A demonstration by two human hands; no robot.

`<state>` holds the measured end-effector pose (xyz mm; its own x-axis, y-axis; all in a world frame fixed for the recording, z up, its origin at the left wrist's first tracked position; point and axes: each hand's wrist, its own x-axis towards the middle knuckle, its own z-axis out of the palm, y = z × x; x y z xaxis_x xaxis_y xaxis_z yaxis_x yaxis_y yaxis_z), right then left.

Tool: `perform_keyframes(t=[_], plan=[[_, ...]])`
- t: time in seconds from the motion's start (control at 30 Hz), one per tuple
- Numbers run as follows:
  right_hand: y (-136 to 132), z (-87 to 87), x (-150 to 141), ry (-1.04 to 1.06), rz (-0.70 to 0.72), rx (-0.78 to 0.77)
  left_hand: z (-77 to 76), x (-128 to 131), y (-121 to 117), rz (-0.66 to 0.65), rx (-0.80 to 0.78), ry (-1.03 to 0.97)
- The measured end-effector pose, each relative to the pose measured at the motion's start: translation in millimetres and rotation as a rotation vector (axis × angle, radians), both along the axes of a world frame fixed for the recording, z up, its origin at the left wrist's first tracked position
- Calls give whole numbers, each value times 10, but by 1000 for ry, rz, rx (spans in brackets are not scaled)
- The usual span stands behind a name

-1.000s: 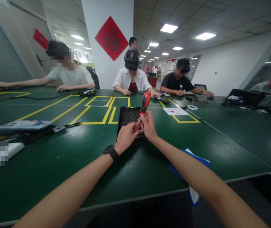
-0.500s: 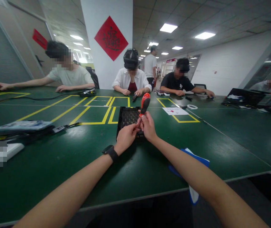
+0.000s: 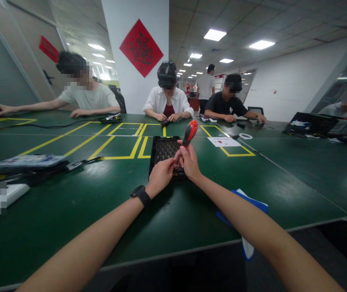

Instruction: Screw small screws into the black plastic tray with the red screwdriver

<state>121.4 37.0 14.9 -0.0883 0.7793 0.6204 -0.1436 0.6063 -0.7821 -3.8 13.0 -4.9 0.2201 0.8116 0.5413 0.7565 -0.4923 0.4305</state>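
Observation:
My right hand (image 3: 190, 163) is closed around the lower part of a screwdriver (image 3: 190, 133) with a red and black handle. The handle points up and leans to the right; its tip is hidden behind my fingers. Just beside it, my left hand (image 3: 162, 173) has its fingers pinched together near the screwdriver's lower end, and what they hold is too small to make out. Both hands are over a black open case (image 3: 164, 147) with a gridded, studded inside, lying on the green table (image 3: 124, 227). The near part of the case is covered by my hands.
At the left lie a pale blue box (image 3: 30, 161) and cables (image 3: 83, 163). A blue folder (image 3: 249, 201) lies under my right forearm. A white sheet (image 3: 223, 142), a tape roll (image 3: 245, 136) and yellow tape lines (image 3: 118, 157) lie farther off. Several people sit across the table.
The screwdriver's handle has tipped to the right in my right hand. My left hand has hardly moved. Across the table, a co-worker's dark tool has shifted left, and a standing person has moved right.

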Motion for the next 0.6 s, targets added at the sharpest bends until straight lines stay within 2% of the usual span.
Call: perform_keyframes(t=[0.3,0.47,0.6], plan=[[-22,3,-18,5,-33,19,45,15,-32,-30,-23,-146],[-31,8,-22,4,-18,3,56,17,-27,-26,-72,-145],[-23,12,-11,20,5,-12,27,5,-3,-53,-45,-142]])
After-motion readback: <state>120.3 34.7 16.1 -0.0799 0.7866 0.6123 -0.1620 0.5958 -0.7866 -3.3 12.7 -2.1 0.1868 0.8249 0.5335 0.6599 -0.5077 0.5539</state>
